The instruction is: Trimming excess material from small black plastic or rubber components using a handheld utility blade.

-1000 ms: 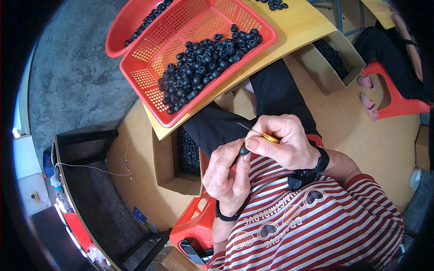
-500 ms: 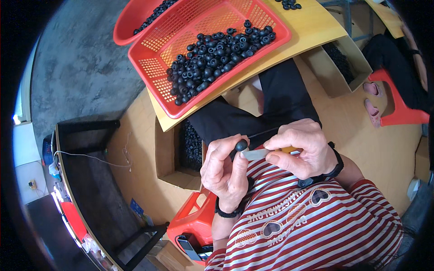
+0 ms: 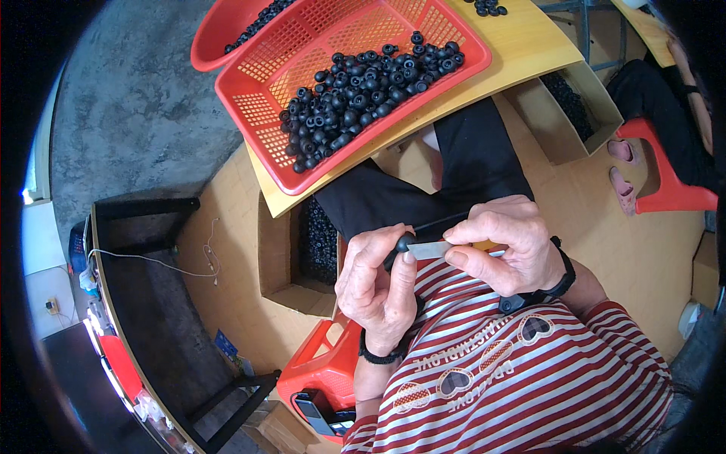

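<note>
Between the fingertips of my left hand point(image 3: 376, 284) is a small round black rubber-like part point(image 3: 405, 241). My right hand point(image 3: 505, 246) grips a utility knife point(image 3: 429, 250) with a flat grey blade and a yellow handle, mostly covered by my fingers. The blade points left, its tip at the edge of the black part and close to my left thumb. Both hands are held over my lap, in front of my striped shirt. Beyond them, a red mesh basket point(image 3: 254, 113) on the yellow table point(image 3: 529, 45) holds a pile of similar black parts point(image 3: 355, 98).
A red basin point(image 3: 206, 45) with more black pieces stands behind the basket. Cardboard boxes of black pieces sit at left point(image 3: 280, 272) and right point(image 3: 544, 125) below the table. A red stool point(image 3: 325, 371) is beside me. At right, another person sits near a red stool point(image 3: 665, 181).
The knife blade has risen slightly and lies against the black part, which has turned a little in my left fingers. Both hands keep their grip.
</note>
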Available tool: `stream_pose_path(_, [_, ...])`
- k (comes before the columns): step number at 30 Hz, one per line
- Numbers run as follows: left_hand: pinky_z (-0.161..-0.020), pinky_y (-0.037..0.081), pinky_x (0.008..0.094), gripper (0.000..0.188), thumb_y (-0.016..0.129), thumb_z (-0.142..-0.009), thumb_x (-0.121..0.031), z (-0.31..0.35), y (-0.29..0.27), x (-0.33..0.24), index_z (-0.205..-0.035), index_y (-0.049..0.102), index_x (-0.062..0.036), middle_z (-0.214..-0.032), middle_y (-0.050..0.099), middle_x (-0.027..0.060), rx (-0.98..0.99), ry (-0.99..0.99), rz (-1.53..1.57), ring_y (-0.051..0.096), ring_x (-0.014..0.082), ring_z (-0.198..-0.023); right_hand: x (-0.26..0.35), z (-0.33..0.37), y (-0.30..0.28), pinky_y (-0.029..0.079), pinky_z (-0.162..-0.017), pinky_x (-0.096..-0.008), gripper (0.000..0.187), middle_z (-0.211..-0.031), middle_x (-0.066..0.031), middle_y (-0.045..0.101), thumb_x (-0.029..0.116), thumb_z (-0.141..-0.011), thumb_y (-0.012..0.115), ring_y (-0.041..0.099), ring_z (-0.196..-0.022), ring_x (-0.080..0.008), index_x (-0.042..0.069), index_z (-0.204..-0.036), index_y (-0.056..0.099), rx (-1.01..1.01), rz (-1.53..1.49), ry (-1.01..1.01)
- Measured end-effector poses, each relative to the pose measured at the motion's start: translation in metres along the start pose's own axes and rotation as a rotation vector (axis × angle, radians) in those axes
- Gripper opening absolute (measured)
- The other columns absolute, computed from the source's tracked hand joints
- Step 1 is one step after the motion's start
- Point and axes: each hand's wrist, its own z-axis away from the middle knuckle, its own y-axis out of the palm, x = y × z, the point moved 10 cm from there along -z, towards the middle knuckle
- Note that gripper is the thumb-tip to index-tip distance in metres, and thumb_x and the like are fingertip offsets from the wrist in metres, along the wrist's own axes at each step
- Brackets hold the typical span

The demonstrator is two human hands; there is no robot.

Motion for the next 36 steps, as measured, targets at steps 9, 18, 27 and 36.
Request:
stream_pose_path(9, [-0.07, 0.05, 0.03, 0.017, 0.065, -0.081, 0.005, 0.001, -0.001, -0.009, -0.097, 0.065, 0.0047, -0.089, 0.067, 0.0161, -0.017, 0.049, -0.189, 0.065, 0.024, -0.078, -0.002, -0.002, 0.002, 0.049, -0.051, -0.0298, 0.01, -0.07, -0.0094, 0.065, 0.003, -0.076, 0.073, 0.065, -0.059, -0.0216, 0.001, -0.082, 0.065, -0.006, 0.008, 0.013])
stream_pose_path(18, [-0.073, 0.055, 0.0309, 0.015, 0.062, -0.088, 0.0, 0.004, 0.006, -0.013, -0.102, 0.06, 0.0044, -0.09, 0.065, 0.0167, 0.044, 0.068, 0.066, 0.065, 0.0195, -0.078, -0.073, 0.012, -0.014, 0.043, -0.055, -0.022, 0.012, -0.066, 0.0009, 0.058, 0.01, -0.091, 0.063, 0.052, -0.063, -0.0026, 0.002, -0.083, 0.06, -0.24, -0.162, 0.333])
stream_pose_path(27, [-0.073, 0.052, 0.0289, 0.016, 0.066, -0.082, 0.007, -0.003, 0.008, -0.002, -0.098, 0.064, 0.0048, -0.091, 0.067, 0.0147, 0.005, -0.041, 0.054, 0.066, 0.0197, -0.079, -0.052, 0.002, 0.023, 0.034, -0.052, -0.0182, 0.017, -0.066, 0.0074, 0.05, 0.015, -0.086, 0.071, 0.042, -0.061, 0.0006, 0.003, -0.086, 0.06, -0.035, -0.555, 0.464])
stream_pose_path(36, [-0.07, 0.051, 0.0291, 0.018, 0.068, -0.078, 0.006, -0.001, 0.012, -0.01, -0.096, 0.065, 0.005, -0.087, 0.067, 0.0158, 0.059, -0.03, -0.145, 0.065, 0.0223, -0.076, -0.051, 0.005, 0.027, 0.034, -0.051, -0.0195, 0.017, -0.063, 0.0063, 0.049, 0.014, -0.089, 0.068, 0.042, -0.059, -0.0002, 0.003, -0.079, 0.06, -0.1, -0.515, 0.385])
